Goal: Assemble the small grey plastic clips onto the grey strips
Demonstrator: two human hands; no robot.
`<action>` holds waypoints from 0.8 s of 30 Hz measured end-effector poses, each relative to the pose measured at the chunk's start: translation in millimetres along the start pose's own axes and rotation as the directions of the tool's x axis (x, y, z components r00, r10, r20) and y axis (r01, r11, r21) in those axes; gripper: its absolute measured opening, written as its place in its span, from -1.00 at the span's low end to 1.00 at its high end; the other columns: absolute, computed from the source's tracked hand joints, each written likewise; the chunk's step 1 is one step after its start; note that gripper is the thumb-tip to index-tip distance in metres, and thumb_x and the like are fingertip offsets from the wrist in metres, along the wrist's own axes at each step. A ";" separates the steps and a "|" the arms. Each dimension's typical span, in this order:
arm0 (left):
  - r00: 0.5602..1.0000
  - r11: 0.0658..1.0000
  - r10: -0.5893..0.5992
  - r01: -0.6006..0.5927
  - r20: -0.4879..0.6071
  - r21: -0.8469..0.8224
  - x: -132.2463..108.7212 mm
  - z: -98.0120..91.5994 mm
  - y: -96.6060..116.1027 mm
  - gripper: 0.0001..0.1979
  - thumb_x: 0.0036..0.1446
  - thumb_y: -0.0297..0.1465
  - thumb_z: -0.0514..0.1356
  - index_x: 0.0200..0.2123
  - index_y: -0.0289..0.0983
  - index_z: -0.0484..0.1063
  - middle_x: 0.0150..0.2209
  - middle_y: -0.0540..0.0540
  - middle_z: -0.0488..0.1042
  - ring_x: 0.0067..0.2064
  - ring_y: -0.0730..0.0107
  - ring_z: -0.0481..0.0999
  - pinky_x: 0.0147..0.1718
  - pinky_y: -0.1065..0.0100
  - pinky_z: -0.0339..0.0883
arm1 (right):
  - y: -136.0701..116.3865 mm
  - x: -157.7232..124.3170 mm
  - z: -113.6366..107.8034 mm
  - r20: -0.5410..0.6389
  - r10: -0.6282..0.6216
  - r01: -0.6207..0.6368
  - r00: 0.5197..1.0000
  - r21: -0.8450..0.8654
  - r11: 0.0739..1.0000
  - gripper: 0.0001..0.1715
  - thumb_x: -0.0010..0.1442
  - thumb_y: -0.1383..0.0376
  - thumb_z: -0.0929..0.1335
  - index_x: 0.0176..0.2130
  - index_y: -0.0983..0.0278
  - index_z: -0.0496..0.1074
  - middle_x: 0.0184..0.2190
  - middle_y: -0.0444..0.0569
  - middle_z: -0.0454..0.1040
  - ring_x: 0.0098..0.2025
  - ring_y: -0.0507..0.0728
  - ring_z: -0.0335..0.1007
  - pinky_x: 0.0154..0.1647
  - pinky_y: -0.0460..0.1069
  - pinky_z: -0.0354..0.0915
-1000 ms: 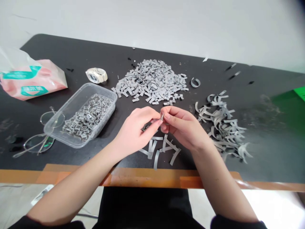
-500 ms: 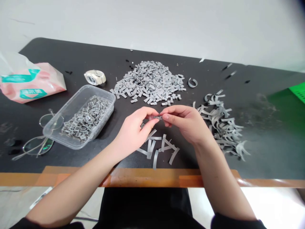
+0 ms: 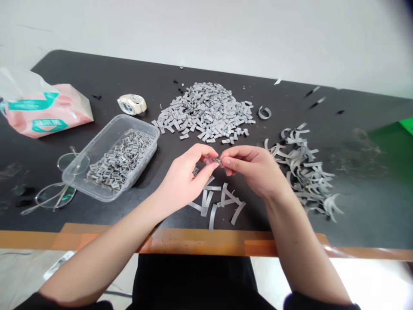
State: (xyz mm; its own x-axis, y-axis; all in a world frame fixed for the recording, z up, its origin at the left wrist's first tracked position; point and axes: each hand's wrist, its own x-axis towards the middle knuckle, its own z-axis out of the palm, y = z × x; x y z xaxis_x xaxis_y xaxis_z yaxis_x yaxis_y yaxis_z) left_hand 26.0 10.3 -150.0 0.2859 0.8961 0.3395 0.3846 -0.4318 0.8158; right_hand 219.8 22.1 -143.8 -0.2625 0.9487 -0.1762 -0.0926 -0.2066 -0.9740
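My left hand (image 3: 187,172) and my right hand (image 3: 258,168) meet fingertip to fingertip above the middle of the table. Between them is a small grey buckle (image 3: 217,161), pinched in the left thumb and fingers. The right thumb and forefinger close against its right side; whether they also grip a strip there is hidden. Another grey piece (image 3: 195,171) shows under my left palm. Several short grey strips (image 3: 213,213) lie loose just below the hands. Beyond the fingers rises a heap of small grey folded pieces (image 3: 209,112).
A clear plastic tub (image 3: 72,181) of grey buckles stands at left, beside eyeglasses (image 3: 43,198). Farther back are a white watch (image 3: 131,104) and a tissue pack (image 3: 48,112). Curved grey strips (image 3: 306,172) are heaped at right, near a single curled strip (image 3: 265,113). Orange-brown edging (image 3: 200,243) runs along the table's front.
The whole view has shifted slightly, so everything sits a little farther right. Both hands keep their pinch, and the small piece between them has turned slightly.
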 end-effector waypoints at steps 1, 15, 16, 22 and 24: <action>1.000 1.000 0.024 -0.024 0.005 0.015 0.0 -0.4 0.5 -0.90 0.27 -0.50 0.24 -0.14 -0.25 0.44 -0.26 0.03 0.55 -0.24 0.49 0.57 -0.24 0.48 0.42 | 0.6 0.0 0.4 0.000 0.004 -0.004 1.000 0.009 1.000 -0.85 0.04 0.24 0.60 -0.38 0.25 0.66 -0.53 -0.16 0.51 -0.49 -0.03 0.34 -0.40 -0.10 0.27; 0.984 0.885 0.162 -0.179 0.076 0.430 -0.3 1.6 -6.5 -0.94 0.24 -0.43 0.22 -0.32 -0.26 0.41 -0.43 0.00 0.50 -0.35 0.33 0.48 -0.27 0.33 0.36 | 2.2 -1.2 10.9 -0.050 0.060 -0.072 0.997 -0.287 0.955 -0.80 0.19 0.20 0.41 -0.36 0.29 0.51 -0.54 -0.16 0.43 -0.44 0.02 0.28 -0.35 -0.03 0.16; 0.985 0.884 0.149 -0.172 0.085 0.436 0.0 1.6 -5.8 -0.94 0.23 -0.43 0.22 -0.33 -0.26 0.41 -0.44 0.01 0.49 -0.35 0.32 0.48 -0.28 0.33 0.36 | 1.8 -1.6 11.5 -0.053 0.065 -0.078 0.996 -0.299 0.951 -0.80 0.19 0.19 0.41 -0.37 0.29 0.51 -0.55 -0.16 0.43 -0.45 0.03 0.27 -0.36 -0.02 0.16; 0.988 0.881 -0.001 -0.072 0.153 0.467 4.9 0.0 1.5 -0.91 0.22 -0.41 0.21 -0.35 -0.25 0.40 -0.43 -0.01 0.47 -0.31 0.26 0.51 -0.26 0.30 0.35 | 2.8 -0.9 10.2 -0.081 0.092 -0.113 0.992 -0.324 0.939 -0.80 0.16 0.19 0.41 -0.36 0.29 0.53 -0.55 -0.15 0.46 -0.48 0.02 0.31 -0.40 -0.04 0.19; 0.980 0.885 -0.090 -0.003 0.176 0.466 7.9 -2.4 2.2 -0.90 0.23 -0.37 0.23 -0.33 -0.25 0.42 -0.41 -0.03 0.50 -0.29 0.23 0.52 -0.25 0.28 0.36 | 4.0 2.5 7.0 -0.107 0.102 -0.129 0.989 -0.295 0.947 -0.80 0.12 0.19 0.44 -0.36 0.30 0.54 -0.55 -0.14 0.49 -0.50 0.01 0.34 -0.43 -0.05 0.21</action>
State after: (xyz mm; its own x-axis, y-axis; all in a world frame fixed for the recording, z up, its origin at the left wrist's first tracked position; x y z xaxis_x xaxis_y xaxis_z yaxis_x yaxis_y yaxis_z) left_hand 26.9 16.6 -144.4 0.4001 0.8991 0.1775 0.7486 -0.4324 0.5027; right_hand 212.0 22.0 -147.1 -0.1666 0.9428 -0.2888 0.2298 -0.2477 -0.9412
